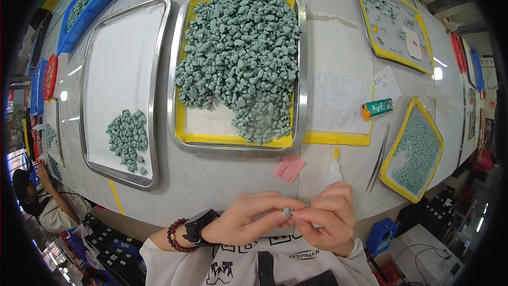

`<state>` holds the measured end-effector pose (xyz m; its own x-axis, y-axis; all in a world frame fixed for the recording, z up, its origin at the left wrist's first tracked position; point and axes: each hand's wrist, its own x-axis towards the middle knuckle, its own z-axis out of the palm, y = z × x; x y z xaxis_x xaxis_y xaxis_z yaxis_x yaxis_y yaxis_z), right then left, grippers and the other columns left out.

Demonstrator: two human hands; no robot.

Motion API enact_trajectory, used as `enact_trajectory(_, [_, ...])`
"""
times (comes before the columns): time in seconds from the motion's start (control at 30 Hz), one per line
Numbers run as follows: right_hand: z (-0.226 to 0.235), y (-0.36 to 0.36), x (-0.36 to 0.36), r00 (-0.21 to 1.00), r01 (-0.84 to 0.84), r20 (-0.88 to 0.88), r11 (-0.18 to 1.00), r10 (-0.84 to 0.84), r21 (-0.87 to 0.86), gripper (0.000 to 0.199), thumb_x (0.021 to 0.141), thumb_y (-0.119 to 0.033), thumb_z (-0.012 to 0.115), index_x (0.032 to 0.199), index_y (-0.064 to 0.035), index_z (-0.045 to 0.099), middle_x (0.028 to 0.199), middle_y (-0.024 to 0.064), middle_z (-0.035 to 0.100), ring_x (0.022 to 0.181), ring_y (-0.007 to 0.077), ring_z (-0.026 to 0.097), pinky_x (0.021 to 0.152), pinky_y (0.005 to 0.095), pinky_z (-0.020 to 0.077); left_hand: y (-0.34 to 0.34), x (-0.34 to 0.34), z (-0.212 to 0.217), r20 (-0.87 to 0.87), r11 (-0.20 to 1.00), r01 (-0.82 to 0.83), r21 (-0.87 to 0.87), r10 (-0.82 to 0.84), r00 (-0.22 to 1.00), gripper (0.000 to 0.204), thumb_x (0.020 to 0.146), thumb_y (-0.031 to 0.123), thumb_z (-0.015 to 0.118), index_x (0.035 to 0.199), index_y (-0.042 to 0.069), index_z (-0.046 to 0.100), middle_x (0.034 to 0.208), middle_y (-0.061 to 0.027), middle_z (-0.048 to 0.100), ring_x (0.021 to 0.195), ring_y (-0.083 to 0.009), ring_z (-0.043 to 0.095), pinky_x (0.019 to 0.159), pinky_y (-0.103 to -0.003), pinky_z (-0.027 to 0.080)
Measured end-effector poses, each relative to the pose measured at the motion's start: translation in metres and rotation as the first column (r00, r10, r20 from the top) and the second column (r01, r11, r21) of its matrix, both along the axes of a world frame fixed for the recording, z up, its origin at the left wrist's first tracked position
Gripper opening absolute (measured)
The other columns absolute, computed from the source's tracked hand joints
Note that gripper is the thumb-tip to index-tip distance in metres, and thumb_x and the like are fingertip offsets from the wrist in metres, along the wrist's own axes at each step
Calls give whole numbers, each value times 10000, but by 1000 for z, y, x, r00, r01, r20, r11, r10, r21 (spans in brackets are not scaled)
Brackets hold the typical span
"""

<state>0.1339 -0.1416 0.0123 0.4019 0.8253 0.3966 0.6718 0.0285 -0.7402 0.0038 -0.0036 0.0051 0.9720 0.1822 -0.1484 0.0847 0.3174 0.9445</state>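
Close to my body, above the table's near edge, both hands meet at one small grey-green stone piece. My left hand pinches it between thumb and fingertips. From the other side my right hand is closed, its thumb and forefinger pressed at the same piece. Fingers cover most of it. Just beyond my right hand lies a small white squeeze bottle with a yellow tip, partly hidden by that hand. A pink cloth scrap lies beyond the fingertips.
A metal tray ahead holds a big heap of green stones. Left of it, a white-lined tray carries a smaller pile. Tweezers, a lighter and a yellow-edged tray are rightward. A person works far left.
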Motion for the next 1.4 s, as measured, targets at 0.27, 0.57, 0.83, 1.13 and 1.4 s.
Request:
enact_trajectory(0.27, [-2,1,-2,995,35,90,998,-31,-42,203,623,-77,748,803,-104,658,767,9,515,682,197,481,576,309,373,-1,0,2,-44,999,31,-15,-32,999,232,905,-13,448,1100,-39,572,912,-114,618,752,-166,635,681,-265,503])
enact_trajectory(0.57, [6,0,3,999,14,-43,1000,-15,-25,234,646,-82,734,872,-106,680,838,40,532,734,218,490,637,335,405,1,-4,-8,2,942,99,-321,-103,995,232,943,38,436,1133,-44,541,932,-106,577,817,-154,587,727,-275,486])
enact_trajectory(0.83, [8,0,9,995,-100,-12,991,99,-94,228,662,-173,764,871,-116,692,932,30,586,807,231,526,694,377,411,3,-5,-12,32,912,191,-362,-192,981,256,949,63,447,1173,-26,534,967,-77,528,836,-129,524,739,-262,441])
enact_trajectory(1.13, [13,-4,12,992,-122,17,984,126,-127,255,647,-271,785,853,-149,697,900,-20,601,832,214,550,774,424,402,7,-2,-15,-15,800,168,-577,-216,976,179,874,-2,556,1046,-37,592,1015,-99,532,929,-161,517,800,-293,432])
enact_trajectory(1.4, [15,0,12,987,-161,-15,982,161,-100,251,648,-257,793,848,-144,693,899,-8,602,825,216,560,799,429,400,2,-6,-15,-17,772,90,-629,-130,991,169,809,-36,616,978,-43,624,1018,-117,555,947,-185,525,838,-307,418])
